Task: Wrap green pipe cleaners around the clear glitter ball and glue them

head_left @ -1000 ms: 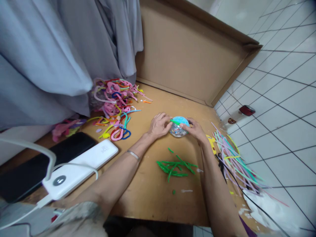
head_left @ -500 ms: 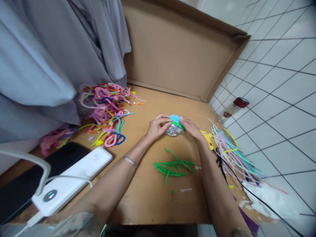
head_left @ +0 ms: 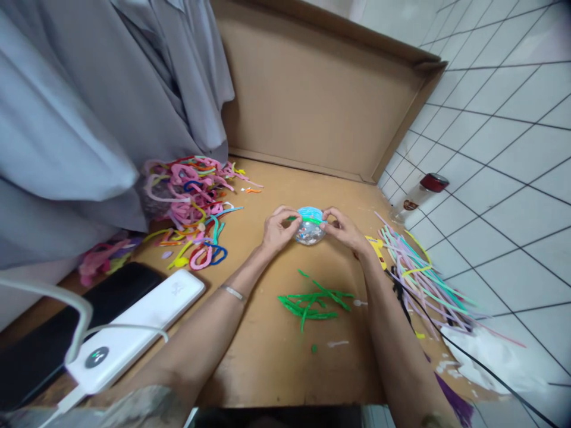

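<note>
A clear round ball [head_left: 310,234] with bright specks inside stands on the brown tabletop between my hands. Blue pipe cleaner rows [head_left: 310,212] cover its top, and a green pipe cleaner [head_left: 312,220] runs across just below them. My left hand [head_left: 280,229] is closed in a pinch on the green strip at the ball's left side. Thumb and forefinger of my right hand [head_left: 345,230] pinch the strip at the right side. Nearer to me lies a loose pile of short green pipe cleaner pieces [head_left: 307,304].
Tangled coloured pipe cleaners [head_left: 191,190] lie at left, behind a white power bank [head_left: 147,321] and a black slab [head_left: 120,285]. At right are a yellow glue gun [head_left: 377,251], straight pastel pipe cleaners [head_left: 414,273], a black cord and a red-capped bottle [head_left: 419,196]. A cardboard panel [head_left: 312,89] stands behind.
My right fingers have shifted from lying against the ball's right side to a pinch at its edge. The ball shows slightly further left, its green band now more level.
</note>
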Demonstrator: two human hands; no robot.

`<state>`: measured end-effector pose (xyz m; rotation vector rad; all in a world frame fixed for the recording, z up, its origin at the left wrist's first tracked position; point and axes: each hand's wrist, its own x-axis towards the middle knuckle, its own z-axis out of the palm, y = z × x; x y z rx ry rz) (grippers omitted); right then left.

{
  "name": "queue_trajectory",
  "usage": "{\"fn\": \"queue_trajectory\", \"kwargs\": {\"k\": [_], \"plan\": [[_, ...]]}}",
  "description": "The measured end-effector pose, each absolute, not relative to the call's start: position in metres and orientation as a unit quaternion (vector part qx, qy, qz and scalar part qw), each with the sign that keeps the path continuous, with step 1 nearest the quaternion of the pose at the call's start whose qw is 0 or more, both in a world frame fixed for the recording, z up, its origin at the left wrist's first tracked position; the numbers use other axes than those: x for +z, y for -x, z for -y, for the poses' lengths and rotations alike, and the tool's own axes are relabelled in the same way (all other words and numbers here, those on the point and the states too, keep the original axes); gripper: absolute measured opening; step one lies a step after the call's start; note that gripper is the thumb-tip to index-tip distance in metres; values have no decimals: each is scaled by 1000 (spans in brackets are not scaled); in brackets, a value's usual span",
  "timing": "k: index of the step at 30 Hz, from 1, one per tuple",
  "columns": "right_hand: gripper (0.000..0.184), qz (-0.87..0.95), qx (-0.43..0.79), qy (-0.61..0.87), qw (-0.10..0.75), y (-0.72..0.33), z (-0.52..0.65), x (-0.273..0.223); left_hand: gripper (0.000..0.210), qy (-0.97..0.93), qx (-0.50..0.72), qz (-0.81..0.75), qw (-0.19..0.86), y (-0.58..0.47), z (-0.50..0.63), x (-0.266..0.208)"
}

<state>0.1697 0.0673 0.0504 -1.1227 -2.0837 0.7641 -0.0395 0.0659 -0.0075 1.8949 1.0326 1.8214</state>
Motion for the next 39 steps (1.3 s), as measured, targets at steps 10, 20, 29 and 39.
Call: {"fn": "queue_trajectory", "kwargs": {"k": [10,20,29,39], "plan": [[9,860,114,401,295,-161,-60,61,9,-655,643,-358,170,35,-64,-8],[7,855,100,402,313,-156,-61,56,5,-645,646,-366,181,34,-64,-9],[10,834,117,430,324,-147,-57,56,4,-644,647,-360,192,36,-67,-9],[15,790,125,462,383,-141,-63,43,6,-628,649,-374,210,33,-67,-9]]}}
